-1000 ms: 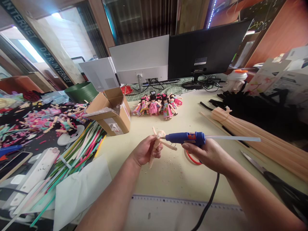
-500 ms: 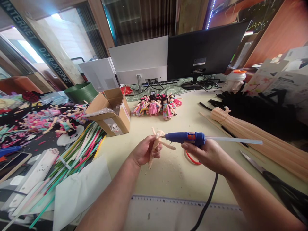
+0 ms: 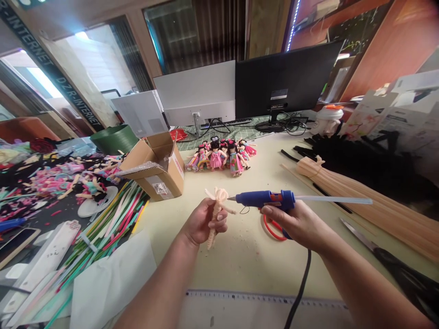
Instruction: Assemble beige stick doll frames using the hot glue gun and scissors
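My left hand [image 3: 203, 223] is closed around the body of a beige doll figure [image 3: 216, 208], held upright with its looped head and thin arms showing above the fingers. My right hand [image 3: 303, 224] grips a blue glue gun [image 3: 264, 199] with an orange part. The gun's nozzle points left, close to the head of the figure; whether they touch is hard to tell. A clear glue stick [image 3: 332, 199] sticks out of its back end, and a black cable hangs below it.
Finished dolls [image 3: 222, 157] stand behind the hands, beside an open cardboard box [image 3: 163, 178]. Colored stems [image 3: 106, 228] lie left. Scissors [image 3: 387, 260], beige stems [image 3: 363, 201] and a red ring [image 3: 272, 228] lie right. A ruler [image 3: 260, 299] is in front.
The figure has turned in my left hand, so its looped head now faces the nozzle. Both hands sit slightly lower in view, and the camera view has shifted a little.
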Action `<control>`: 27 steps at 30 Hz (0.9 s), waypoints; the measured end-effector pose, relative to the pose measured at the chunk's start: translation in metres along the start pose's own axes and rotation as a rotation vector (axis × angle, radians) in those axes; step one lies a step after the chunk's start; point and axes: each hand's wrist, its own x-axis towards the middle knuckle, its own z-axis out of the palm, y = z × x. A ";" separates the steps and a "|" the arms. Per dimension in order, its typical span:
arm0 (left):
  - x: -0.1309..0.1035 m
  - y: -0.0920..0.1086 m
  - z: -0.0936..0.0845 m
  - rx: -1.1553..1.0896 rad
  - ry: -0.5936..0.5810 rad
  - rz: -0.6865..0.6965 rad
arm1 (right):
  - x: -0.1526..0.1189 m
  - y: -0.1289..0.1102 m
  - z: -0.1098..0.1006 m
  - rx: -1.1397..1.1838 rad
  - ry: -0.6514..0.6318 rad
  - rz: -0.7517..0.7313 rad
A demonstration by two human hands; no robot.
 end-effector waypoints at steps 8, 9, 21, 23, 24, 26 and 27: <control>-0.002 -0.001 0.002 0.002 -0.035 0.015 | 0.000 0.000 0.003 0.083 -0.070 0.018; -0.002 -0.001 0.003 0.002 -0.042 0.015 | -0.001 0.000 0.003 0.085 -0.074 0.015; -0.002 -0.001 0.004 -0.020 -0.083 0.007 | -0.002 -0.001 0.004 0.048 -0.062 -0.002; -0.003 -0.001 0.004 -0.021 -0.088 0.009 | -0.002 -0.001 0.004 0.042 -0.057 -0.006; -0.003 -0.001 0.004 -0.019 -0.090 0.010 | -0.002 -0.001 0.004 0.038 -0.051 -0.004; -0.003 -0.001 0.004 -0.008 -0.095 0.011 | -0.002 0.000 0.004 0.033 -0.039 0.005; -0.003 -0.001 0.004 -0.003 -0.098 0.012 | -0.002 0.000 0.004 0.031 -0.036 0.009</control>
